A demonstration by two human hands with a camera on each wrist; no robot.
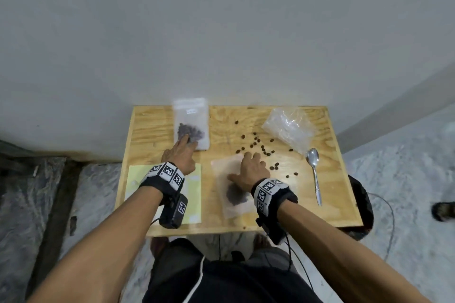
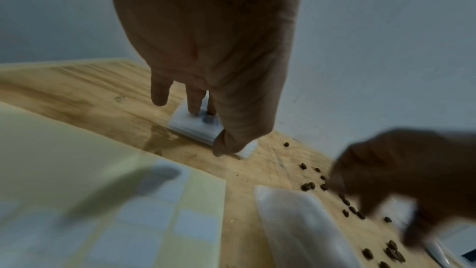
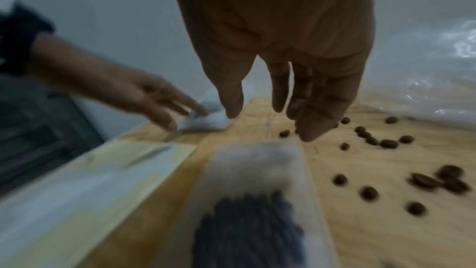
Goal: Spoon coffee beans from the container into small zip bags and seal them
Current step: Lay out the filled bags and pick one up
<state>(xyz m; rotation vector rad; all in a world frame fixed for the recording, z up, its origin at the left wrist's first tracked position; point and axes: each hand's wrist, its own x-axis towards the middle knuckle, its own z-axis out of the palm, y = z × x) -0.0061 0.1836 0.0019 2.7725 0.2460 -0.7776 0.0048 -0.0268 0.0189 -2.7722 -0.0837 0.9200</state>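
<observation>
Blurred plastic hides the near zip bag (image 1: 232, 189) partly under my right hand (image 1: 251, 167), fingers spread; it runs lengthwise toward the wall. My left hand (image 1: 181, 155), fingers straight, presses the far bag (image 1: 193, 120) on the table (image 1: 339, 204).

Dim, flat light; wide-angle bending at edges; both wrist views motion-blurred, foreground soft.
</observation>
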